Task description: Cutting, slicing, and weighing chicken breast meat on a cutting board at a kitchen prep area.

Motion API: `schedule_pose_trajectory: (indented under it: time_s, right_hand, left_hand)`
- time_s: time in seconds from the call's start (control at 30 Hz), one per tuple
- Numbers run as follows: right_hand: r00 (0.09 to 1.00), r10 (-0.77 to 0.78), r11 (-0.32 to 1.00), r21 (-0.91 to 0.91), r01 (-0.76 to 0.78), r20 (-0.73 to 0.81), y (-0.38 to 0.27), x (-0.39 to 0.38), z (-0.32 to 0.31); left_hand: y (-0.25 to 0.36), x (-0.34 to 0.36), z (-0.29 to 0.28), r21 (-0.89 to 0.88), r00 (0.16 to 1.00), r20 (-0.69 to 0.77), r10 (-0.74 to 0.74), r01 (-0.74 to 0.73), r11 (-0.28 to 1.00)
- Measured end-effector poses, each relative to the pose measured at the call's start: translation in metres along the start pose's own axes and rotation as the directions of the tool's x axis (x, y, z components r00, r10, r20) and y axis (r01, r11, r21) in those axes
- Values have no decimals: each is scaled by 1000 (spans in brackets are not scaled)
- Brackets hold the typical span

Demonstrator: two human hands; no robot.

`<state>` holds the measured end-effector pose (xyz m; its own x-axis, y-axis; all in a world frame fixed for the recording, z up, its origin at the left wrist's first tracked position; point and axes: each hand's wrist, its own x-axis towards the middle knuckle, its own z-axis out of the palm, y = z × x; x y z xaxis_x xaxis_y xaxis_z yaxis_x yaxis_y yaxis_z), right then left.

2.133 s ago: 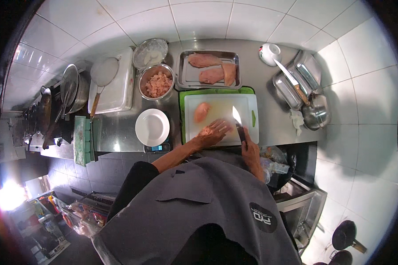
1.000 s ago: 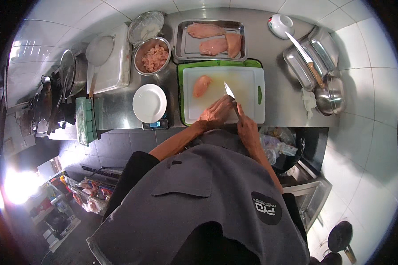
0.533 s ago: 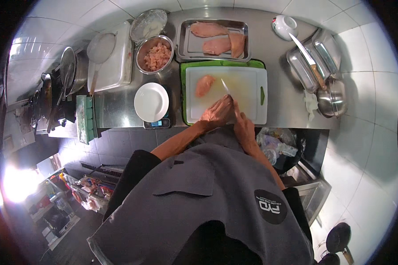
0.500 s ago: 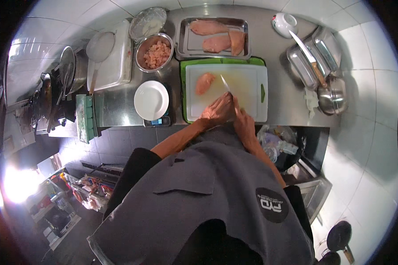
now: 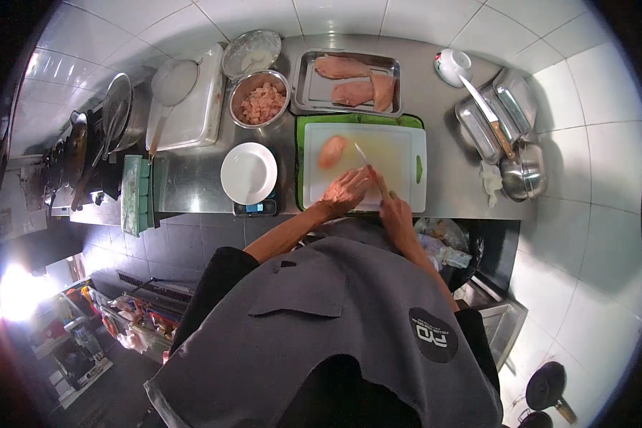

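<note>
A white cutting board (image 5: 401, 146) lies on a green mat (image 5: 300, 134). My right hand (image 5: 394, 209) is closed round the handle of a knife (image 5: 369, 166), whose blade points forward and left across the board. My left hand (image 5: 344, 190) rests at the board's front half with fingers curled close beside the knife; whatever lies under them is hidden. A piece of raw pale pink meat (image 5: 332, 152) sits on the board's left side. Behind the board, a steel tray (image 5: 299, 91) holds several raw fillets (image 5: 341, 67).
To the left are a steel bowl of diced meat (image 5: 262, 102), a white plate (image 5: 248, 172) on a scale (image 5: 257, 208), a sieve (image 5: 175, 80) and a green container (image 5: 135, 196). To the right are steel containers (image 5: 523, 173), a second knife (image 5: 481, 107) and an upturned bowl (image 5: 451, 66).
The knife has tilted left since the earliest frame, its blade now beside my left fingers. My right hand has drawn slightly toward me since half a second ago. The whole view has also shifted.
</note>
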<state>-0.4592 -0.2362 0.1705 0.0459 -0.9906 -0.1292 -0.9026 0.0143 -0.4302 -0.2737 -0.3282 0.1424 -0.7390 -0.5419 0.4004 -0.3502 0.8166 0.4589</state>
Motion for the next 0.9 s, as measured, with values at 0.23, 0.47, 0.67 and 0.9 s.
schedule_pose_trajectory:
  time_s: [0.23, 0.47, 0.67, 0.9]
  right_hand:
    - [992, 55, 961, 276, -21, -114, 11, 39, -27]
    - [944, 305, 207, 958, -196, 127, 9, 21, -64]
    - [926, 351, 232, 946, -227, 136, 15, -8, -53]
    - [983, 150, 907, 411, -94, -104, -7, -30, -28]
  left_hand:
    - [-18, 24, -6, 85, 998, -22, -56, 58, 995]
    - [-19, 42, -16, -189, 949, 91, -302, 315, 930]
    - [-2, 44, -39, -265, 417, 683, -600, 907, 328]
    - [6, -5, -35, -71, 820, 163, -549, 565, 822]
